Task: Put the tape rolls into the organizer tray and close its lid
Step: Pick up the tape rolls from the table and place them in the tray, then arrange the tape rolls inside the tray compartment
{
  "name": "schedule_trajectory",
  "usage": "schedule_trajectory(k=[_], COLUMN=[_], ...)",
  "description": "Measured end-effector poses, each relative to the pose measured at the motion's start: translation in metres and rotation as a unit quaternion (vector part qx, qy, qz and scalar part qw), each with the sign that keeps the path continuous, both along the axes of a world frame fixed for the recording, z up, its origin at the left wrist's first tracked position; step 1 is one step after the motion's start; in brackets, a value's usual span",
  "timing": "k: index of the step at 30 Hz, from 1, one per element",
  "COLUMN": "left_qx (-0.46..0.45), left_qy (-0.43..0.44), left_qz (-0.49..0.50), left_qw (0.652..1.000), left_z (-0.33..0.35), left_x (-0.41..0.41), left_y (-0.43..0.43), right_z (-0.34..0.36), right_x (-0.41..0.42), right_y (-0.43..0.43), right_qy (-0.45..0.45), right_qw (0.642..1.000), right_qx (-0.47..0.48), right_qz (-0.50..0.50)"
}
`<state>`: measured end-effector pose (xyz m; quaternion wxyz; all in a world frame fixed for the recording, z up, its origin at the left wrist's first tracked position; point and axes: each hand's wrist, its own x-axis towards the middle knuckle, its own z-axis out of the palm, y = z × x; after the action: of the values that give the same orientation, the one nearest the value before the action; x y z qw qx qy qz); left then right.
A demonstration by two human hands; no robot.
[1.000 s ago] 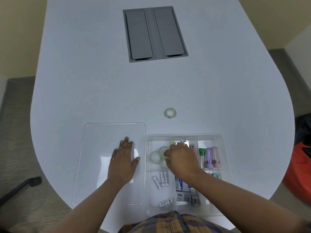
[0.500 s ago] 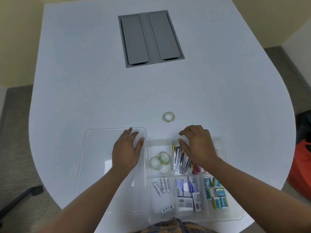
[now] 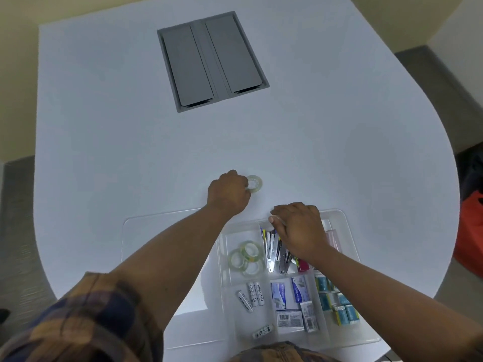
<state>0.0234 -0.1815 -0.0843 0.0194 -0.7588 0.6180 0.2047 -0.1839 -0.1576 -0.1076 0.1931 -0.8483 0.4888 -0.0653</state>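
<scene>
A clear tape roll [image 3: 254, 183] lies flat on the white table [image 3: 130, 152] beyond the organizer tray [image 3: 347, 226]. My left hand [image 3: 230, 193] has its fingers curled on the roll's left edge. Three more tape rolls [image 3: 247, 257] lie in the tray's back-left compartment. My right hand [image 3: 298, 228] rests on the tray's far rim with fingers bent and nothing visibly held. The tray's clear lid [image 3: 146, 257] lies flat on the table to the left of the tray, partly under my left forearm.
The tray also holds batteries [image 3: 251, 297], staplers [image 3: 274, 254], staple boxes [image 3: 287, 296] and teal packs [image 3: 337, 301]. A grey cable hatch [image 3: 211, 60] is set into the far table. An orange bag [image 3: 470, 231] sits on the floor at the right.
My left hand has left the lid and reached forward to the loose tape roll on the table. My right hand has stayed at the tray's far rim.
</scene>
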Motion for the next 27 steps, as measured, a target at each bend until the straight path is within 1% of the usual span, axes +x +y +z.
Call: schedule_trajectory(k=[5,8,10,13,16,20,24,27], left_qx=[0.018,0.021,0.014,-0.008,-0.061,-0.144,-0.172,-0.161], left_qy=[-0.075,-0.102,-0.101,-0.055,0.016,0.102,0.123,0.108], left_qz=[-0.096,-0.117,-0.117,-0.098,-0.055,-0.004,0.013,0.003], left_qw=[0.992,0.988,0.988,0.994,0.996,0.984,0.977,0.981], left_z=[-0.009,-0.017,-0.022,-0.018,-0.005,0.016,0.032,0.031], left_x=[-0.008,-0.012,-0.013,-0.011,-0.007,-0.008,-0.017,-0.026], left_y=[-0.018,-0.023,-0.024,-0.025,-0.018,0.024,0.084,0.124], right_z=[-0.003,-0.005,-0.006,-0.006,-0.006,-0.002,0.000,0.010], right_x=[-0.001,-0.002,-0.002,-0.002,-0.003,-0.003,-0.002,-0.006], right_y=[-0.001,-0.001,-0.001,-0.001,-0.001,-0.001,-0.003,-0.001], right_qy=[-0.003,-0.001,-0.004,-0.005,0.000,0.001,0.016,-0.031], right_qw=[1.000,1.000,1.000,1.000,1.000,1.000,0.998,0.996], right_qx=[-0.005,-0.008,-0.007,-0.009,-0.012,-0.004,0.055,0.088], right_qz=[-0.001,-0.002,-0.003,0.001,0.000,0.000,0.005,-0.010])
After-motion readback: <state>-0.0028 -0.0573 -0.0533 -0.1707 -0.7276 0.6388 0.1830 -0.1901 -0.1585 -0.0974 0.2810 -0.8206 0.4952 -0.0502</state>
